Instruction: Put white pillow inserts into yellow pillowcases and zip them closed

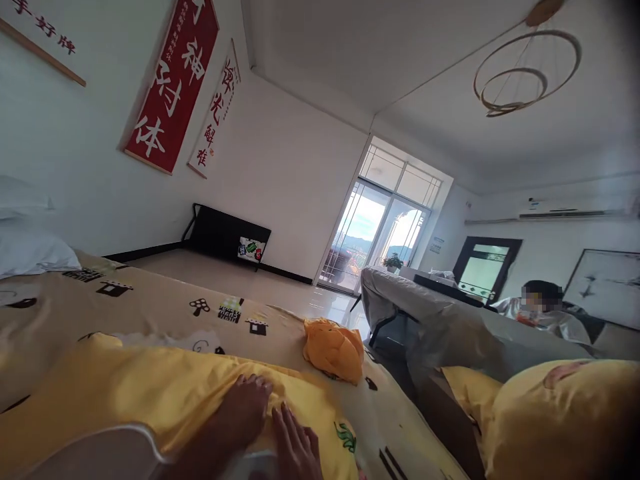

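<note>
A yellow pillowcase with a green leaf print near its right end lies spread across the bed in front of me. My left hand presses on its middle, fingers curled into the bunched fabric. Just to the right, my right hand rests on the same cloth with its fingers stretched out. Under my forearms, at the bottom, a pale piece with a light piped edge shows; I cannot tell what it is. Beyond my hands sits a crumpled orange cloth.
A beige patterned sheet covers the bed. White pillows lie at far left, a plump yellow pillow at right. Behind it stand a plastic-covered table and a person. A black folded frame leans at the wall.
</note>
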Available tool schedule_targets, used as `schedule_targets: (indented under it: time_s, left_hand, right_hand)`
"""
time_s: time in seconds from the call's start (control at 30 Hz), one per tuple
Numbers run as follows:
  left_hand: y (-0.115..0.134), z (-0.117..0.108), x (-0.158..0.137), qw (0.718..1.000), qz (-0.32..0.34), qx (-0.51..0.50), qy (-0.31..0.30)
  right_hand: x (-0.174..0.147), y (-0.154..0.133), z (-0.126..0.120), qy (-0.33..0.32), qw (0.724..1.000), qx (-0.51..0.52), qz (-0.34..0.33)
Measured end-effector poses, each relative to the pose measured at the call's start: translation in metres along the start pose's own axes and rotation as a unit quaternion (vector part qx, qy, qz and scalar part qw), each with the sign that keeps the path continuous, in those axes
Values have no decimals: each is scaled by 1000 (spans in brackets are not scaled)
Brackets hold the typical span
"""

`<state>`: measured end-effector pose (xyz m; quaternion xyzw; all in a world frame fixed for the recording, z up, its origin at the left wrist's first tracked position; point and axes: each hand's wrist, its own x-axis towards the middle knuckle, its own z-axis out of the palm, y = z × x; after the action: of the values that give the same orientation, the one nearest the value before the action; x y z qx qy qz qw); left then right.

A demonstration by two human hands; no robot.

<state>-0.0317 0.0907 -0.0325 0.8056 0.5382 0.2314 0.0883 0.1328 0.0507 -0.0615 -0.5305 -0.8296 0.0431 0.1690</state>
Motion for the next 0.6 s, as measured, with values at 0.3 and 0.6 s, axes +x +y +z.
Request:
schedule_targets:
  time_s: [0.3,0.6]
  left_hand:
    - [22,-34,-6,996,69,-31,52]
    - [93,-18,-50,906,416,55,-62]
  right_hand:
    - [-8,5,-39,-16,1000,1,26]
    - [-22,19,-90,59,993,32,100]
